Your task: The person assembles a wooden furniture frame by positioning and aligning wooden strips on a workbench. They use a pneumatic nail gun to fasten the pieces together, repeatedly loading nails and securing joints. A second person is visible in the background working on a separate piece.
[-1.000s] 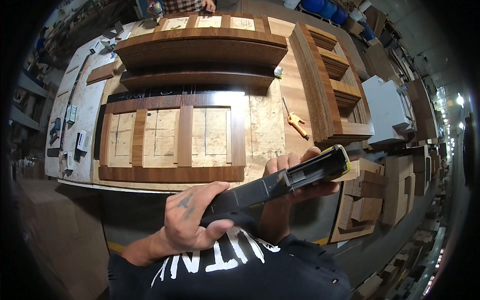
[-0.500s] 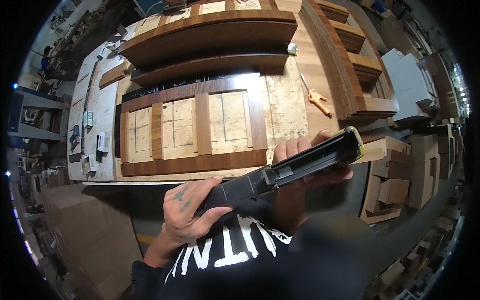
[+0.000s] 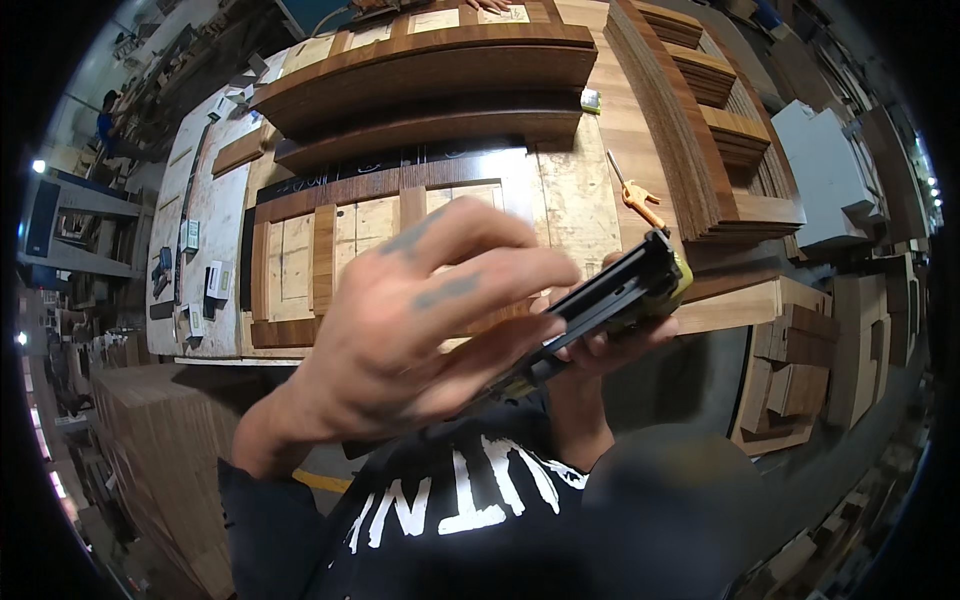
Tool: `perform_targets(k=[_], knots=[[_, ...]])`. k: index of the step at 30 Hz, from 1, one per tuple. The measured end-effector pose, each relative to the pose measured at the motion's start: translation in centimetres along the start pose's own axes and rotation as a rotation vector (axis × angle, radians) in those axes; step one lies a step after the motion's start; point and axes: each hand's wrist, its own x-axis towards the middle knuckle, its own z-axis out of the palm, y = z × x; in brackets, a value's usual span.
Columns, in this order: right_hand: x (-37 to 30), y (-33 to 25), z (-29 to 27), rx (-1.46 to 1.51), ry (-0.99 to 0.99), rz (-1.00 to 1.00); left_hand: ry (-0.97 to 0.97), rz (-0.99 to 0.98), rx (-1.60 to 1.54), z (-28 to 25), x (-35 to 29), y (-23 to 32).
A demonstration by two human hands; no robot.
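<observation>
A pneumatic stapler or nailer (image 3: 610,295) is tilted in front of my chest, with a long black magazine and a yellowish body end. My right hand (image 3: 640,335) is closed around it from underneath, and the tool hides part of that hand. Raised over the magazine's lower end is my left hand (image 3: 400,310), its fingers bent and somewhat blurred. Thumb and fingertips close in at the magazine; whatever they hold is too hidden to name. Behind lies a brown wooden frame with slats (image 3: 325,260), partly covered by my left hand.
Stacked wooden boards (image 3: 430,75) stand beyond the frame on the worktable (image 3: 215,330). An orange blow gun (image 3: 640,200) lies to the right, near another slatted wooden frame (image 3: 690,130). Small boxes (image 3: 217,280) sit at left. Another person's hand (image 3: 488,5) shows at the far edge.
My left hand has let go of the magazine's lower end and risen over it, fingers bent. The tool has shifted left and tilted more steeply. Another person's hand has appeared at the far edge.
</observation>
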Motion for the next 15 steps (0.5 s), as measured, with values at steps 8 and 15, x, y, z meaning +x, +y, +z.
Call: perform_targets(k=[8, 15], knots=[[-0.8, 0.0, 0.7, -0.046, 0.007, -0.013, -0.198, -0.272, -0.294, 3.1, 2.3, -0.6], [-0.9, -0.2, -0.3, -0.083, -0.025, 0.036, -0.207, -0.320, -0.236, 3.6, 2.7, 0.1]])
